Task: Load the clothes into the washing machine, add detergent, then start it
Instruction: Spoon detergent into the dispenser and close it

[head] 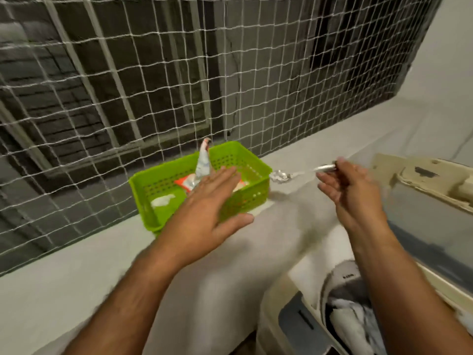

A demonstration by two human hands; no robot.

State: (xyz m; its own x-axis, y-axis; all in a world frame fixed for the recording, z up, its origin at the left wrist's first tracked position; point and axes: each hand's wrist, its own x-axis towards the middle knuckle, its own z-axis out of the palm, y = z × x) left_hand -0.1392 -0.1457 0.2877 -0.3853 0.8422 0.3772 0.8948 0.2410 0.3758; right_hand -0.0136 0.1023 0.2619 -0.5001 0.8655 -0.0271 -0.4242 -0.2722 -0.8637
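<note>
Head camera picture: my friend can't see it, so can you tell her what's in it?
A person's right hand holds a metal spoon heaped with white powder beside a green basket on a pale ledge. Their open left hand hovers over the basket, which holds detergent packets. Clothes sit in the open washing machine at lower right.

No text, brand, number or sign can be read with confidence. The grey rim of the washing machine [348, 274] carries a short dark marking, too small and blurred to make out. The orange and white packet [184, 182] in the green basket [245, 198] shows printed colour, but no letters are legible, and the machine's dark panel [302, 320] bears only an unreadable dark bar.
</note>
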